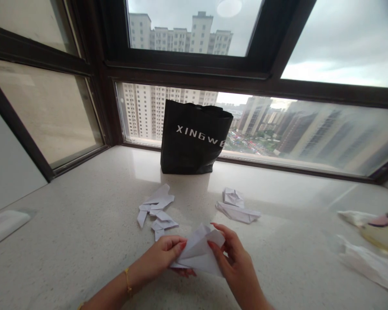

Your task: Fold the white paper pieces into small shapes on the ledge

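Note:
Between my hands is a partly folded sheet of white paper (202,254), its flaps raised toward the window. My left hand (168,254) pinches the paper's left side, thumb on top and fingers underneath. On the right edge, my right hand (231,252) grips a flap between thumb and fingers. Just beyond my left hand lie several folded white paper pieces (157,204) in a loose cluster. Farther off to the right, a boat-shaped folded paper (239,212) rests against a squarish folded paper (233,197).
A black bag (194,150) with white lettering stands by the window. At the right edge lie a crumpled white wrapper (368,262) and a yellowish packet (383,232). A white object (6,224) sits at the far left of the pale speckled countertop (93,224).

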Action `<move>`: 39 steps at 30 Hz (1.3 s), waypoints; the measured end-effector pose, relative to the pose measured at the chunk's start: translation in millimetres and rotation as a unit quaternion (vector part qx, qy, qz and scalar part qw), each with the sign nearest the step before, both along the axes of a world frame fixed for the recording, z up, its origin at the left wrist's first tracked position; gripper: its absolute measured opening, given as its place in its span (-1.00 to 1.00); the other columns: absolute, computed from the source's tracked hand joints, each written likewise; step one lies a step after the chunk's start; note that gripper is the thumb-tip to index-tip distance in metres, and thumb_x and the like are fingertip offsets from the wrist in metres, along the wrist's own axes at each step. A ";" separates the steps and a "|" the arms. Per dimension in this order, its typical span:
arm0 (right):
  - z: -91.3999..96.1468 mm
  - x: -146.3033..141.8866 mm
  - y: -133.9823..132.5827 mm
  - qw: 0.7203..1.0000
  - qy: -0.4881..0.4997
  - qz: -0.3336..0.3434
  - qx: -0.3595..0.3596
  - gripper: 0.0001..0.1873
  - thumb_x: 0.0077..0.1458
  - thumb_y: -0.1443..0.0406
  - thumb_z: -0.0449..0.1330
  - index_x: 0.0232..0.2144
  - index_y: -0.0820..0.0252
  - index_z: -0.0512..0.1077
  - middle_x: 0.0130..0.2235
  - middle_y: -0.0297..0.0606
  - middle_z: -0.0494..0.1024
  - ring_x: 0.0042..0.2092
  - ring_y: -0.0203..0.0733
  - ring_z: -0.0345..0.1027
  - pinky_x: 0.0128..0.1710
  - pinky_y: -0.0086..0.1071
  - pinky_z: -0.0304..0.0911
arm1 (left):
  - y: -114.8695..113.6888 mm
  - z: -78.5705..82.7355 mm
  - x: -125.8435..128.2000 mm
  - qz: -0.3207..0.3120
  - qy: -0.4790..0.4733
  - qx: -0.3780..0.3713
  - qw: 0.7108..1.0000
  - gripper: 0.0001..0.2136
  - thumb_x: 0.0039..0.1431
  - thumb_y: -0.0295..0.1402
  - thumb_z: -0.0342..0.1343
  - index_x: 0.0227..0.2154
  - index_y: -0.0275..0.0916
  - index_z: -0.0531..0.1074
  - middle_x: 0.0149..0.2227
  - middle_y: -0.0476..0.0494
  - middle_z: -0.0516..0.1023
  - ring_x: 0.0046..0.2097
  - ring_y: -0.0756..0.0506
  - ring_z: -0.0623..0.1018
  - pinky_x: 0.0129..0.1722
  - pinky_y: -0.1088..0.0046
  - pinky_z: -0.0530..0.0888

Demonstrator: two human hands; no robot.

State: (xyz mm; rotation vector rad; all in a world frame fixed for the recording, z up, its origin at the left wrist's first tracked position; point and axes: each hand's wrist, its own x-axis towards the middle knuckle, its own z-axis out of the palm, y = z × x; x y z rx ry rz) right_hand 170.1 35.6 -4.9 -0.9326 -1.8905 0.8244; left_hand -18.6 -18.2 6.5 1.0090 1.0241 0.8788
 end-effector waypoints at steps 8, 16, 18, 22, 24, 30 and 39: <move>-3.1 -0.1 -1.8 0.978 -0.089 -0.016 0.190 -0.70 0.11 0.29 0.00 -0.07 0.12 0.27 -0.21 -0.23 0.51 -0.32 -0.28 0.43 -0.35 -0.52 0.35 | -3.1 2.7 2.3 -0.021 -0.051 -0.017 0.998 -0.58 -0.07 -0.09 0.15 -0.18 -0.25 0.41 -0.27 -0.10 0.50 -0.24 -0.10 0.48 -0.18 0.30 0.37; -5.4 -1.4 0.2 0.988 -0.073 -0.020 0.136 -0.74 0.07 0.27 0.05 -0.15 0.11 0.35 -0.31 -0.19 0.49 -0.35 -0.20 0.36 -0.37 -0.39 0.33 | -7.7 6.6 7.6 -0.078 -0.081 0.019 0.993 -0.56 -0.11 -0.23 0.22 -0.11 -0.24 0.39 -0.24 -0.13 0.50 -0.17 -0.12 0.45 -0.16 0.34 0.34; -3.9 -2.0 3.6 0.994 -0.035 -0.047 0.094 -0.65 0.00 0.23 0.13 -0.10 0.12 0.32 -0.25 -0.16 0.46 -0.29 -0.16 0.34 -0.34 -0.34 0.31 | -8.0 7.5 7.5 -0.082 -0.075 0.024 0.993 -0.57 -0.07 -0.24 0.20 -0.10 -0.25 0.38 -0.24 -0.14 0.49 -0.16 -0.12 0.45 -0.17 0.35 0.34; -0.1 -4.4 9.3 0.993 0.023 0.009 -0.117 -0.57 -0.04 0.11 0.15 -0.13 0.19 0.34 -0.28 -0.17 0.48 -0.32 -0.16 0.36 -0.40 -0.36 0.29 | -8.0 5.6 2.4 -0.029 -0.008 0.041 0.999 -0.38 -0.05 -0.27 0.18 0.09 -0.24 0.14 -0.41 -0.05 0.47 -0.33 -0.04 0.46 -0.26 0.42 0.33; -1.3 -5.1 11.4 0.973 0.012 0.088 -0.212 -0.62 -0.04 0.04 0.13 -0.33 0.24 0.44 -0.46 -0.23 0.48 -0.43 -0.20 0.34 -0.49 -0.40 0.25 | -9.0 6.2 -0.8 -0.008 0.031 0.060 0.998 -0.25 -0.04 -0.28 0.18 0.17 -0.22 -0.09 -0.51 0.05 0.41 -0.42 0.01 0.42 -0.32 0.47 0.31; -11.3 -3.2 19.5 0.971 0.011 0.073 -0.228 -0.55 -0.14 -0.05 0.16 -0.63 0.25 0.40 -0.67 -0.36 0.31 -0.59 -0.32 0.17 -0.62 -0.48 0.07 | -0.1 28.8 -15.7 -0.032 0.125 0.112 0.985 -0.42 0.09 -0.20 0.01 0.15 -0.20 -0.02 -0.48 0.02 0.39 -0.41 0.00 0.41 -0.38 0.49 0.31; -22.1 -4.1 22.5 0.979 -0.003 0.051 -0.195 -0.52 -0.15 -0.07 0.13 -0.71 0.22 0.25 -0.67 -0.42 0.19 -0.59 -0.37 0.05 -0.61 -0.48 -0.01 | 64.3 13.8 -98.9 0.238 0.686 0.132 0.675 -0.78 0.04 -0.26 0.02 -0.30 -0.28 0.41 -0.21 -0.26 0.40 -0.11 -0.25 0.33 -0.14 0.23 0.27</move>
